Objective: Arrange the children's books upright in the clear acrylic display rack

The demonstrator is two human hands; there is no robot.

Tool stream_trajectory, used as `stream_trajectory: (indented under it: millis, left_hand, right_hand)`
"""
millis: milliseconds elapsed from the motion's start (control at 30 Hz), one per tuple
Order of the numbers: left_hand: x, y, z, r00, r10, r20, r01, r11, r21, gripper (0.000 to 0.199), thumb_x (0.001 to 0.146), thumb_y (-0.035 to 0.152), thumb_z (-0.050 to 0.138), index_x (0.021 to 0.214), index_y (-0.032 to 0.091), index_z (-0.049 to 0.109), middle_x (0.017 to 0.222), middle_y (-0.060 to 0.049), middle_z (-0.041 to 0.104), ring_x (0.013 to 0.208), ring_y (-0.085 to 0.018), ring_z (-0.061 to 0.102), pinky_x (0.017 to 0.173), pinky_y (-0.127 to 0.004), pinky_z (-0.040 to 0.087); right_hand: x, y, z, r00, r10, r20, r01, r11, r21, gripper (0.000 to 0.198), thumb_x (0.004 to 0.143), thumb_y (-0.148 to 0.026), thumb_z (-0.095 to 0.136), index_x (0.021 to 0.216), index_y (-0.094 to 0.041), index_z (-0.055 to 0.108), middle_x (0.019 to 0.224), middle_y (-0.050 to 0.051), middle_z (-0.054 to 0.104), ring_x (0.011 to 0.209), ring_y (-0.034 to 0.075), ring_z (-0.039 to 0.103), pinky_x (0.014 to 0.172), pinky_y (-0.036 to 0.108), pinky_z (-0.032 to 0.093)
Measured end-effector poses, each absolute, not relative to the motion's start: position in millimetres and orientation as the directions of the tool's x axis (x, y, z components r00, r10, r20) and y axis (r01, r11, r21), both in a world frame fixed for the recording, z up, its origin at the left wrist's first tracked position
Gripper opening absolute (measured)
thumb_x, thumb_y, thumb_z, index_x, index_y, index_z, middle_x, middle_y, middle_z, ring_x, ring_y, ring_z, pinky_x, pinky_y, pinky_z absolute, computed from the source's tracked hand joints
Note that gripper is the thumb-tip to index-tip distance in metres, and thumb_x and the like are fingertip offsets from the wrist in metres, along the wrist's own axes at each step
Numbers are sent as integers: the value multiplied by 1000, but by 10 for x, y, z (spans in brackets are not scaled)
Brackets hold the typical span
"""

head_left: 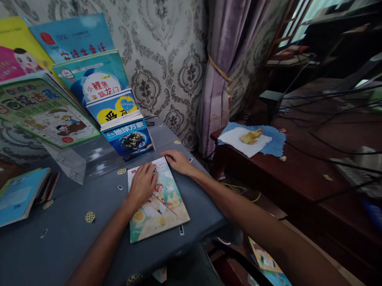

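Note:
A picture book (162,209) with a pale green and cream cover lies closed and slightly turned on the table near its front edge. Across the upper left of its cover, my left hand (143,181) rests flat, fingers stretched out, hiding part of the title. My right hand (176,161) is at the book's far right corner, with its index finger extended and the other fingers partly hidden. Just beyond the hands, a blue book with a globe on it (130,140) stands at the front of a clear acrylic stand (72,167).
Several children's books fill the stand, including a green one (57,116). A stack of books (14,198) lies at the left on the grey tablecloth (79,247). Right of a gap, a dark red desk (303,177) holds cables and a blue cloth (276,140). More books (272,269) are low down.

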State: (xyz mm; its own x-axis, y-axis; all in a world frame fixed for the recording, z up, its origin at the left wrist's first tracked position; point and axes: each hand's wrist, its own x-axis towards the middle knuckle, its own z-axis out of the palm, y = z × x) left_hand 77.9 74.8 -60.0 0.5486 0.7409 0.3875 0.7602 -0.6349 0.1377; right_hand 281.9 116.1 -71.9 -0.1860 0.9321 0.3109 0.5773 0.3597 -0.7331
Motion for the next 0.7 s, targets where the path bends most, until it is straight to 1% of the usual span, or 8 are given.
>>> stream_trajectory:
  millis: [67, 167, 233, 300, 400, 500, 600, 700]
  left_hand:
    - [712, 775, -582, 604, 707, 367, 703, -690, 173, 29, 100, 26, 42, 122, 19, 60, 126, -12, 64, 121, -26, 58, 107, -45, 47]
    - [581, 823, -513, 717, 624, 311, 588, -781, 211, 32, 100, 25, 41, 124, 23, 61, 129, -9, 64, 124, -23, 58, 108, -44, 46]
    - [505, 849, -447, 774, 568, 278, 532, -823, 199, 33, 99, 25, 41, 124, 24, 62, 131, -9, 64, 124, -23, 58, 108, -45, 46]
    - [476, 852, -378, 802, 543, 247, 521, -839, 154, 31, 99, 24, 42, 121, 24, 64, 128, -9, 65, 120, -24, 59, 105, -44, 47]
    - [567, 762, -294, 777, 600, 190, 601, -797, 60, 28, 100, 27, 41, 110, 20, 66, 115, -11, 67, 108, -25, 61, 96, -42, 50]
    - [774, 552, -274, 679, 716, 159, 726, -687, -8, 32, 101, 40, 43, 99, 17, 64, 103, -12, 65, 102, -28, 61, 90, -44, 51]
    - [939, 319, -325, 636, 754, 166, 766, -643, -9, 36, 98, 50, 48, 103, 17, 61, 108, -13, 63, 109, -31, 57, 94, -47, 49]
    - [960, 174, -406, 615, 759, 212, 773, -634, 25, 34, 96, 44, 53, 117, 19, 56, 123, -13, 56, 115, -30, 54, 98, -48, 48]
  right_hand:
    - [2860, 1136, -670, -130, 950, 282, 576, 304, -759, 34, 90, -10, 49, 113, -16, 74, 102, 8, 77, 93, 21, 70, 89, 33, 50]
    - [2918, 1071, -620, -89, 963, 255, 534, 262, -804, 36, 90, -11, 47, 115, -14, 74, 78, 5, 77, 78, 19, 69, 81, 30, 51]
    - [2932, 1023, -604, -116, 966, 230, 494, 257, -830, 36, 91, -13, 47, 116, -14, 73, 67, 2, 73, 70, 18, 68, 77, 29, 51]
    - [2918, 984, -596, -162, 967, 196, 447, 249, -859, 36, 92, -15, 47, 116, -13, 73, 61, 1, 71, 62, 17, 66, 71, 27, 51]
    - [2858, 938, -590, -260, 956, 137, 352, 226, -909, 37, 93, -14, 44, 120, -11, 70, 55, -2, 67, 51, 13, 61, 60, 22, 48]
    - [2778, 887, -592, -360, 927, 105, 271, 212, -939, 38, 93, -13, 44, 124, -9, 66, 52, -3, 65, 47, 10, 58, 55, 19, 47]
    - [2713, 830, -604, -424, 900, 98, 223, 209, -952, 37, 94, -14, 46, 125, -9, 65, 49, -5, 62, 46, 10, 59, 53, 18, 46]
    - [2696, 768, -622, -429, 896, 117, 207, 224, -952, 34, 94, -15, 47, 121, -9, 66, 49, -6, 62, 47, 10, 60, 54, 19, 47]
